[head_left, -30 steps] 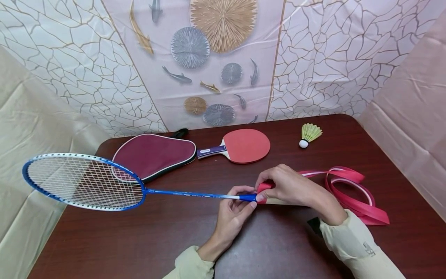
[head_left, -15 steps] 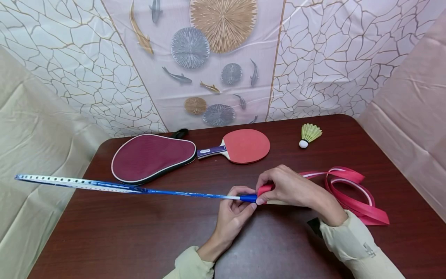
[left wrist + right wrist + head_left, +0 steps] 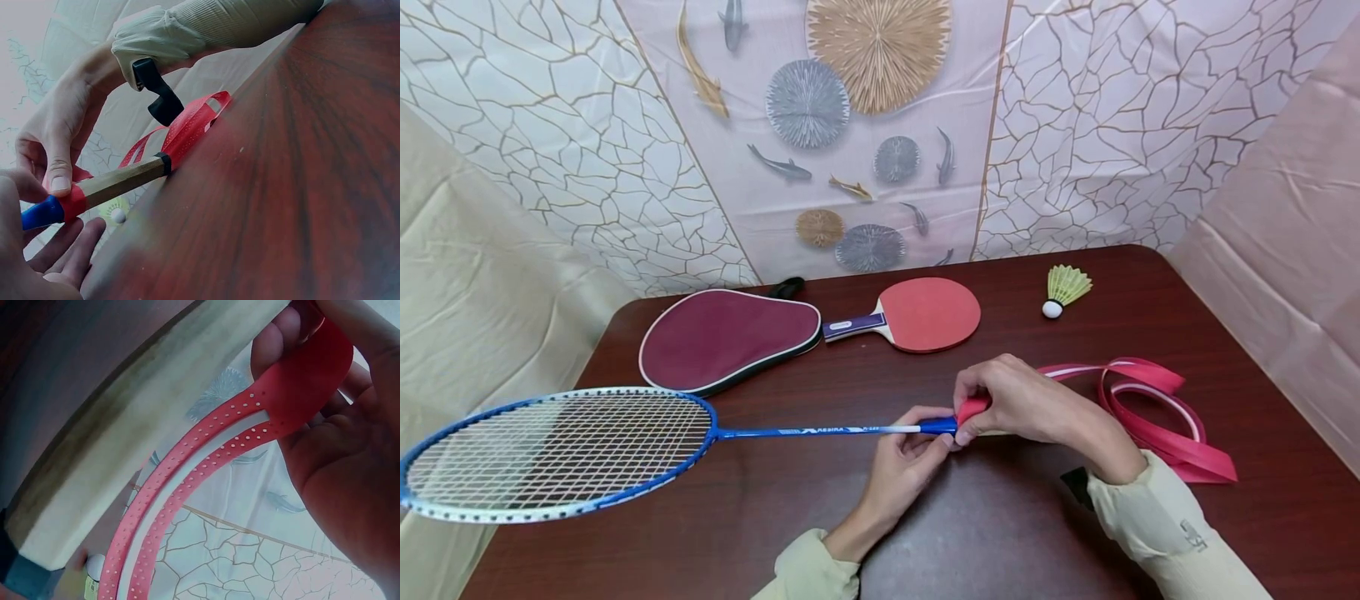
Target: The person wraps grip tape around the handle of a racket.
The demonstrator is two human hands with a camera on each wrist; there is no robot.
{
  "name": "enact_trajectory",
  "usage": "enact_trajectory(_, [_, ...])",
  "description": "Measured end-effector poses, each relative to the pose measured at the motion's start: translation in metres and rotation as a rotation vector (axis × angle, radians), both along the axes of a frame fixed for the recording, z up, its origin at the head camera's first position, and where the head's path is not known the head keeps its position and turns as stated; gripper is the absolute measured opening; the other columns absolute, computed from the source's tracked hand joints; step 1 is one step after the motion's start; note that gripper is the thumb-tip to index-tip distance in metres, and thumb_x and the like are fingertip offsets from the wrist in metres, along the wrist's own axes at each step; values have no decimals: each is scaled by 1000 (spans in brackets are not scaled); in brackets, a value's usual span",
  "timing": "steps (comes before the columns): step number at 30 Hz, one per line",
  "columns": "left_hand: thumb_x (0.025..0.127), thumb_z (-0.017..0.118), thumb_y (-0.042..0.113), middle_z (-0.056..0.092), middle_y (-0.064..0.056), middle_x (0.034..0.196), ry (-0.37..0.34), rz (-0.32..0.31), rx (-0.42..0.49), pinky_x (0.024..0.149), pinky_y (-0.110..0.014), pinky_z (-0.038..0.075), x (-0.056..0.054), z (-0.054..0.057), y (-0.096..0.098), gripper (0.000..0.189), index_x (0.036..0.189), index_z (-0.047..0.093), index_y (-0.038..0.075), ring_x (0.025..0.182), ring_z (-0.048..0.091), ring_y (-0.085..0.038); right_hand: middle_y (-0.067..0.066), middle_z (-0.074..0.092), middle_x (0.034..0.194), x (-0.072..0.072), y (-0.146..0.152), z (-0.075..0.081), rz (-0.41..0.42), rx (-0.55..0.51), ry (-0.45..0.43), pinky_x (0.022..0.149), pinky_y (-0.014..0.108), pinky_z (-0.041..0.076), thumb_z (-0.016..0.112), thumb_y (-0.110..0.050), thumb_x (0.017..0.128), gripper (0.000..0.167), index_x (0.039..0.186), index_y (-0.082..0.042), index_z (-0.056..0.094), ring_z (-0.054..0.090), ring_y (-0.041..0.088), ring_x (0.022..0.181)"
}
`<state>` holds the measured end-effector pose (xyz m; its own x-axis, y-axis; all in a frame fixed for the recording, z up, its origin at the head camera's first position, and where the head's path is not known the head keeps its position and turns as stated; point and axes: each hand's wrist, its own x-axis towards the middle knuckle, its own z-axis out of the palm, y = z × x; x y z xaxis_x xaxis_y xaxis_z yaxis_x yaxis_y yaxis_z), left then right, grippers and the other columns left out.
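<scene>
A blue and white badminton racket [image 3: 820, 431] points left, its strung head facing partly upward. My left hand [image 3: 895, 475] grips it at the blue cone where shaft meets handle. Just right of that, my right hand [image 3: 1026, 408] pinches red perforated grip tape [image 3: 187, 462] between thumb and fingers. In the left wrist view, a red band of tape [image 3: 74, 203] circles the handle beside the blue cone. The rest of the wooden handle [image 3: 125, 181] is bare, with a black end. The tape's white centre strip shows in the right wrist view.
Loose tape coils [image 3: 1195, 454] lie on the dark table right of my right hand. Behind are a maroon paddle case [image 3: 730, 337], a red table tennis paddle [image 3: 931, 315] and a yellow shuttlecock [image 3: 1067, 285]. Patterned cloth [image 3: 1075, 125] hangs beyond the table.
The racket has turned about its shaft, from tilted strings through edge-on to strings facing up again. Its head now sits lower in the head view. Both hands stay almost in place.
</scene>
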<state>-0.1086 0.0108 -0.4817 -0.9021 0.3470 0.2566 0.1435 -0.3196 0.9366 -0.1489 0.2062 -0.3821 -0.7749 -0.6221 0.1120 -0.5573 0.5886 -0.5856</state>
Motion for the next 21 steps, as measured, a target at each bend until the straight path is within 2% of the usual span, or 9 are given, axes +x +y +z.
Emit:
enact_trajectory(5, [93,67,7,67,-17,99,-26,54,-5,72,-18,50,-1,2,0,19,110,67,-3,82,61,-11,-14,52,62,1,-4,-2,7,10,-61,51,23,40,91,-30,68,32,75,-24,60,47,5,58])
enact_trajectory(10, [91,70,7,68,-12,93,-16,115,-35,64,-15,46,-2,2,1,13,102,71,0,74,56,-8,-14,47,59,3,-9,-4,5,17,-63,50,23,37,92,-28,66,38,75,-22,56,44,3,57])
enact_trajectory(16, [88,73,6,70,-15,95,-19,65,-18,65,-18,51,-2,0,1,17,104,70,1,77,63,-13,-14,46,58,3,-8,-5,0,36,-54,50,22,37,92,-33,66,40,74,-22,54,43,2,56])
enact_trajectory(21, [87,73,2,69,-17,98,38,60,-7,70,-21,54,-1,1,0,18,104,70,0,81,65,-15,-14,44,58,4,-7,-4,6,51,-56,50,22,36,93,-34,64,43,75,-22,53,42,2,56])
